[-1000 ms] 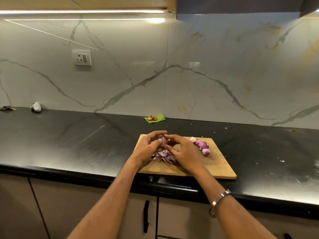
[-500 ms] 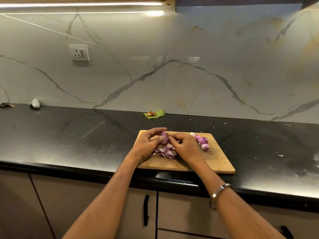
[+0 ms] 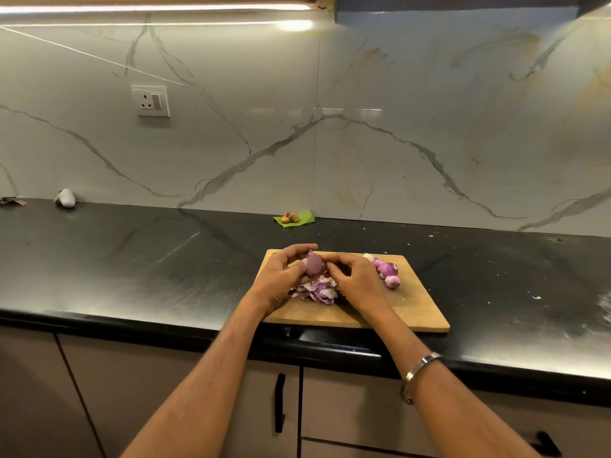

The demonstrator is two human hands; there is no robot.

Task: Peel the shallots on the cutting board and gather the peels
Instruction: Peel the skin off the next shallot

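Head view: looks down at a wooden cutting board [image 3: 413, 309] on a black counter [image 3: 132, 259].
Hard to see: right fingertips [image 3: 330, 264] tucked in close to the held shallot, so cannot tell if pinching a bit of skin or only touching.
Hidden: part of the peel pile covered by both hands; near left corner of the board covered by the left wrist.
Cut off: both arms run out at the bottom edge; small brown thing at the far left edge only half seen.
Too small to tell: little brown bits [image 3: 289, 218] on a green leaf [image 3: 302, 219] by the wall; pale lump [image 3: 65, 197] far left on the counter.
Left hand [image 3: 281, 276]: fingers and thumb curled round one shallot [image 3: 313, 263], held up just above the board, pointed end up.
Right hand [image 3: 355, 279]: fingers bent, tips right at the held shallot; silver bangle [image 3: 421, 365] on the wrist.
Peel pile [image 3: 317, 290]: purple and white skins heaped on the board, under and between the hands.
Other shallots [image 3: 386, 271]: small bunch lying on the far right part of the board, just beside the right hand, not touched.
Below the counter: cupboard doors with black handles [image 3: 279, 403].
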